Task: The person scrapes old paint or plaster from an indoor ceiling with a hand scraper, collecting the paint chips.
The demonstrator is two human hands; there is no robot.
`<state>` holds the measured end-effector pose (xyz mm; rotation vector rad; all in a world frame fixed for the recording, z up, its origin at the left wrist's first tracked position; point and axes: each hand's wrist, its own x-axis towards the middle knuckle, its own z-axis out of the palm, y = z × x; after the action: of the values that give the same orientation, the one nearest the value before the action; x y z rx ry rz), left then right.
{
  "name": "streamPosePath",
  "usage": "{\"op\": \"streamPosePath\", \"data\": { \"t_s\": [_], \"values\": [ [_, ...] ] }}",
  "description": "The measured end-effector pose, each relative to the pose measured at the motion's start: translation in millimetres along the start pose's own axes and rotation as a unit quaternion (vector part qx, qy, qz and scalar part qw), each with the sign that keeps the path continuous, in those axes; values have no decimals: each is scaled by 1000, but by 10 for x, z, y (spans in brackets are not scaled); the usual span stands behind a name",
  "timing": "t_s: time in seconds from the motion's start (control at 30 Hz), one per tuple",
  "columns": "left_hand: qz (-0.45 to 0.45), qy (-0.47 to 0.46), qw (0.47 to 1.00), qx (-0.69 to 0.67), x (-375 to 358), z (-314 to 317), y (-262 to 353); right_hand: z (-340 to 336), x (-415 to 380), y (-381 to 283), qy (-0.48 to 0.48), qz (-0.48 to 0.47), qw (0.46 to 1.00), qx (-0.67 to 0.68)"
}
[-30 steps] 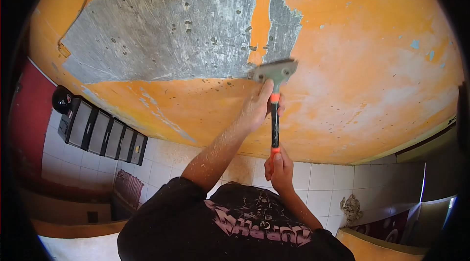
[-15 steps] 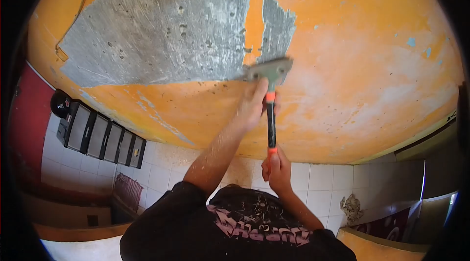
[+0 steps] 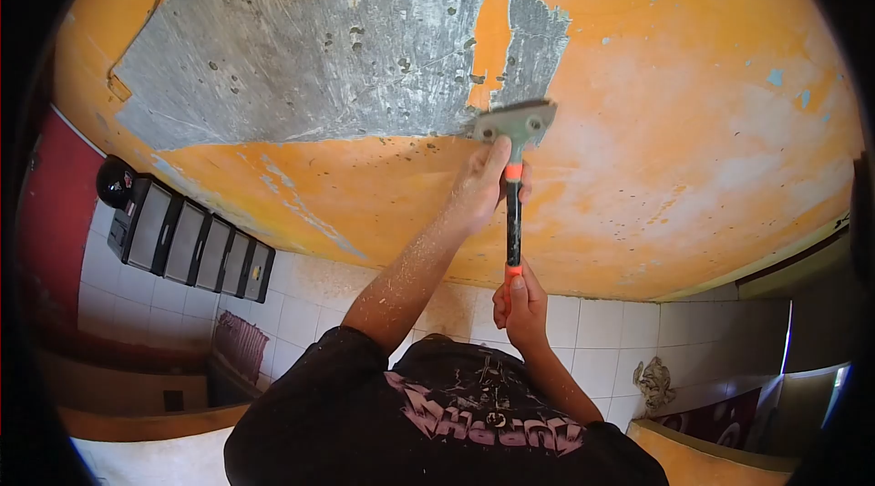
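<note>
A long-handled paint scraper (image 3: 514, 217), with a wide metal head and a black and orange handle, meets the orange painted wall (image 3: 656, 149). My left hand (image 3: 478, 185) is closed around the handle just under the head, its thumb laid up along the head's base. Lower down, my right hand (image 3: 523, 304) wraps the orange grip at the handle's end. The blade lies at the bottom of a narrow grey bare strip (image 3: 533, 44). Left of that strip spreads a large bare grey patch (image 3: 301, 49) with dark pits. Pale flakes dot my left forearm.
At left stands a black drawer unit (image 3: 187, 240) with a black helmet (image 3: 116, 181) at its end. White floor tiles (image 3: 547, 331) run below the wall. A crumpled cloth (image 3: 653, 383) lies at right. A cable (image 3: 146, 21) hangs on the wall at upper left.
The scraper and both hands sit slightly higher and to the right in view. The wall patches have shifted up and right too. Both hands keep their hold on the scraper.
</note>
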<state>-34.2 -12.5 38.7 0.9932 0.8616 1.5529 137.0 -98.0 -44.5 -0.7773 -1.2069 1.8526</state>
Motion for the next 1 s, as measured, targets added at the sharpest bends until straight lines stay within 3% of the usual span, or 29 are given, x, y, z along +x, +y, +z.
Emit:
{"op": "streamPosePath", "data": {
  "t_s": [0.13,0.27,0.4,0.53,0.73,0.8,0.87,1.0],
  "values": [
    [17,41,999,10,24,90,37,-58,60,20,-7,-12,999,-41],
    [38,16,998,36,179,93,314,135,108,-242,4,-73,996,-53],
    [1,27,999,-26,-39,-18,-85,-66,-10,107,0,0,999,-50],
    [8,2,1000,-26,68,19,209,85,80,-94,-7,-36,998,-47],
    [5,7,1000,-12,-7,-8,-92,20,108,-143,-17,-34,999,-34],
    [36,-1,999,7,124,11,127,33,156,-178,-23,-46,998,-45],
    [41,1,999,29,148,58,304,105,89,-179,-11,-26,999,-26],
    [18,4,1000,22,-4,-38,66,45,-21,-24,12,3,999,-49]
  ]
}}
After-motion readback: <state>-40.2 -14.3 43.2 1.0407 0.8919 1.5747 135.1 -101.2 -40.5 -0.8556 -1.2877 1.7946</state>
